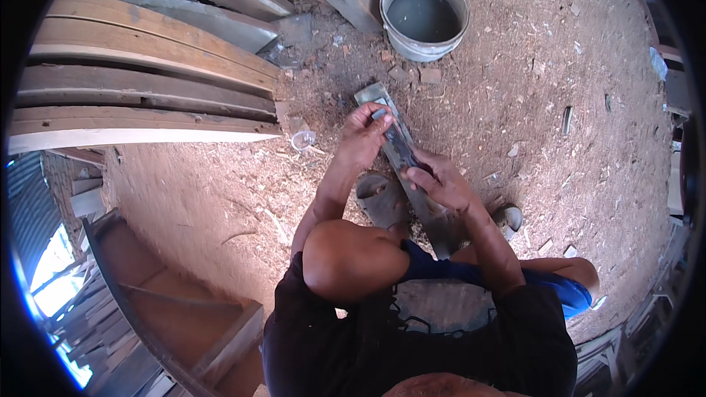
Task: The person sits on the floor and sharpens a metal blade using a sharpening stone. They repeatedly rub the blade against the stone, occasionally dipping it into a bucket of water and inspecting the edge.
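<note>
A long narrow board (429,213) runs away from me between my legs, its far end on the ground. My left hand (360,140) is over its far part, thumb and fingers pinched on a small flat grey piece (379,114). Closer to me, my right hand (441,180) is closed at the board's right side, the thumb lying across the top. What its fingers grip is mostly hidden. Between the hands a dark, wet-looking strip (398,148) lies along the board; I cannot tell whether it joins the grey piece.
A bucket (424,50) of grey water stands beyond the board. Stacked planks (147,92) fill the left, above a wooden frame or trough (176,287). A clear plastic cup (302,140) and shavings lie on the dirt floor. A sandal (382,201) is by the board.
</note>
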`<state>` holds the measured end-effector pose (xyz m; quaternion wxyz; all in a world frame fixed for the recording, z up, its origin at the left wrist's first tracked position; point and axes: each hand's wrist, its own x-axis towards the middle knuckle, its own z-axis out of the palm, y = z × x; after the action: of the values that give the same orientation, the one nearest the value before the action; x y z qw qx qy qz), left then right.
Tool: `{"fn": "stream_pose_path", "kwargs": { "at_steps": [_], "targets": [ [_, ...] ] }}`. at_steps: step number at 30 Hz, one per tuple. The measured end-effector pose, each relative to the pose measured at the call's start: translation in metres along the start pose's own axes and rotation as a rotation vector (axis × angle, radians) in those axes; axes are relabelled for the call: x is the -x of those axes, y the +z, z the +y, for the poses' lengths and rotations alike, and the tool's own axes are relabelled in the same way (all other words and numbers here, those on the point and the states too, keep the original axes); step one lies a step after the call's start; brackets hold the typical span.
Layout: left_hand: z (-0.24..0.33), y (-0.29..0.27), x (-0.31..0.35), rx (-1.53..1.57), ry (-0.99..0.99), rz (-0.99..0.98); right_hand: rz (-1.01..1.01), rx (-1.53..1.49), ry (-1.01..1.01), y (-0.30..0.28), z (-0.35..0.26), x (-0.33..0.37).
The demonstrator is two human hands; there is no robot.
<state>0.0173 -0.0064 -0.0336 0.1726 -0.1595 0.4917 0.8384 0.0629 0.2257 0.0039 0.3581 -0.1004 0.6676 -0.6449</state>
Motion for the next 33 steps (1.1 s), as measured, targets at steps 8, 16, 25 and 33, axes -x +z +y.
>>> {"fn": "stream_pose_path", "kwargs": {
  "at_steps": [8,16,25,33],
  "targets": [
    [0.038,-0.014,-0.005,-1.386,0.417,0.282,0.320,0.487,-0.187,-0.013,0.002,-0.007],
    [-0.057,-0.040,0.001,-2.129,0.462,-0.250,0.363,0.582,-0.055,-0.030,-0.018,-0.009],
    [-0.022,-0.008,0.016,-2.221,0.535,-0.292,-0.055,0.699,0.327,0.013,-0.005,-0.050],
    [-0.087,-0.048,0.026,-1.748,0.666,-0.295,0.121,0.721,0.216,0.048,0.039,-0.029]
  ]
}}
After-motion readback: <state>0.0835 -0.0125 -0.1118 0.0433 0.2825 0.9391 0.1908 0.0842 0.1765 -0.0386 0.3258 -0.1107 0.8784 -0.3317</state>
